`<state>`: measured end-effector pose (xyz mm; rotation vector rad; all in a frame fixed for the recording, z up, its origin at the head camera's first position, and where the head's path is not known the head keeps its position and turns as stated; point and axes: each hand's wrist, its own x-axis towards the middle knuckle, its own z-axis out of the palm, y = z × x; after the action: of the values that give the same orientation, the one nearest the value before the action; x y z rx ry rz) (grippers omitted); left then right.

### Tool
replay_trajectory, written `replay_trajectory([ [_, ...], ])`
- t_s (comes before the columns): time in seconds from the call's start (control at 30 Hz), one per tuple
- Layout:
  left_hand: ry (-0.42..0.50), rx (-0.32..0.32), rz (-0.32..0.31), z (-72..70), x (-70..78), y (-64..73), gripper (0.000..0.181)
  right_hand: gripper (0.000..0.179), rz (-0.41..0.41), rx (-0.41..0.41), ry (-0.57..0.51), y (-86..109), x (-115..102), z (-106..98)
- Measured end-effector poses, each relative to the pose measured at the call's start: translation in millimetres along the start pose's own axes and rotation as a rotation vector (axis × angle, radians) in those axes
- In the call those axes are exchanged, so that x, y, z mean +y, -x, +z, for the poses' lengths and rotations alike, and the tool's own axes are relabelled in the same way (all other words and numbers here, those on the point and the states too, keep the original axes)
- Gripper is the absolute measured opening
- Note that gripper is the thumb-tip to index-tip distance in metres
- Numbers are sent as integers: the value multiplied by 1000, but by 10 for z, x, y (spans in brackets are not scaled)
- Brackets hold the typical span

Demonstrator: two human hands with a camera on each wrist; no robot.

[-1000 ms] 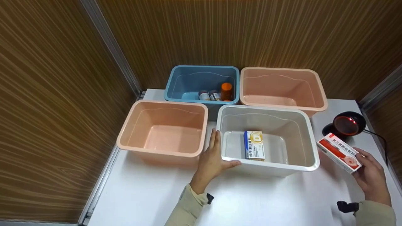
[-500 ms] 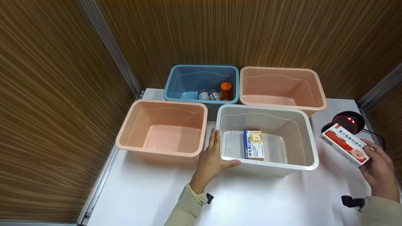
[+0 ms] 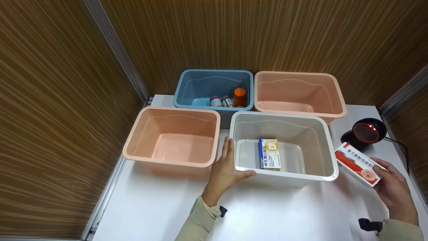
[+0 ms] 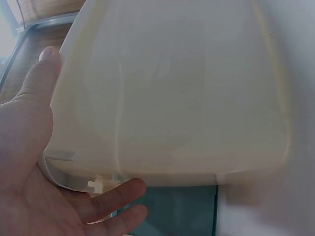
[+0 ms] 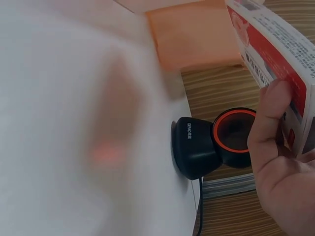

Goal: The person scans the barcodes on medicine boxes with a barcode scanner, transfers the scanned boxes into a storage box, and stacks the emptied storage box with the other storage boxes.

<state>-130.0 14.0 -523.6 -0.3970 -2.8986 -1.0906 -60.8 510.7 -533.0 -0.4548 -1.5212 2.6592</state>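
Observation:
In the head view my right hand (image 3: 394,187) pinches a red and white medicine box (image 3: 357,164), held tilted above the table in front of a black barcode scanner (image 3: 369,130). The right wrist view shows the thumb and fingers on the medicine box (image 5: 280,59), with the scanner (image 5: 197,145) close by. My left hand (image 3: 222,175) rests on the near left corner of a white bin (image 3: 284,175), thumb along its front rim, fingers straight up its left side. A blue, white and yellow vitamin D box (image 3: 270,154) lies inside that bin.
A peach bin (image 3: 170,162) stands to the left, another peach bin (image 3: 301,75) at the back right. Between them at the back, a blue bin (image 3: 217,108) holds an orange bottle (image 3: 239,97) and small white bottles (image 3: 215,101). The scanner's cable (image 3: 406,150) runs along the right edge.
My right hand rose a little to the right with the medicine box, then came back down and left, in front of the scanner. My left hand stays on the white bin's corner.

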Motion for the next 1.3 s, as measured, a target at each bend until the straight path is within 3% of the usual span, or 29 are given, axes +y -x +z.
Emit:
replay_trajectory([
  [0.33,-8,1,-1,11,-10,-5,135,31,1,-3,16,33,-24,-17],
  [0.5,23,0,-4,14,-15,5,134,35,-57,8,-5,-7,-155,26],
  [0.7,32,-3,-9,8,-12,3,134,55,-102,113,136,-123,-410,259],
  [0.87,36,-10,-22,4,2,-3,135,57,-195,52,248,-263,-632,559],
  [1.0,17,-17,-28,6,9,-8,135,55,-238,61,431,-397,-805,841],
  [1.2,18,-22,-41,-3,14,-10,135,52,-313,227,1026,-628,-1017,1250],
  [1.3,26,-16,-46,-7,8,-1,135,53,-374,252,1165,-763,-1104,1409],
])
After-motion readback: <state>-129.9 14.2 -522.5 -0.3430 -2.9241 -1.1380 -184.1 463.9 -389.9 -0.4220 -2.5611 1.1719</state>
